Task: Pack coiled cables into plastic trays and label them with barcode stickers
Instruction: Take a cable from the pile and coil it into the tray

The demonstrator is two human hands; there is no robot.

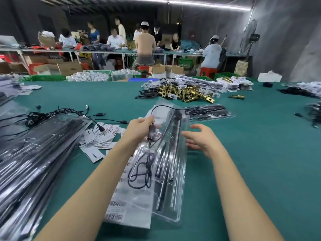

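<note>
While the left hand point(140, 126) pinches the black in-line plug section of the thin black cable point(139, 173) between thumb and fingers, the clear moulded plastic tray point(173, 171) lies on the green table point(251, 153) directly under that grip, its long axis running from near the person's body away and slightly rightward, so the cable's free loop, arching over the tray's far end, has to be brought down and toward the person to join the coil already resting in the near left pocket of the tray. The right hand point(199, 140) hovers at the tray's right edge with its fingers spread and relaxed, holding nothing, and whether it touches the plastic I cannot tell. The left hand is the nearer one to the cable; the right is nearer the tray's long black rod compartment. Counted: one tray in work, one cable being seated, one white sheet of barcode stickers point(121, 202) tucked under the tray's left side, one further filled clear tray point(208, 113) lying crosswise just beyond. To the left sits one stack of packed trays point(34, 153), too many to count, a scatter of white printed cards point(102, 136), a tangle of loose black cables point(52, 115), and far off a heap of brass latch parts point(187, 94)
</note>
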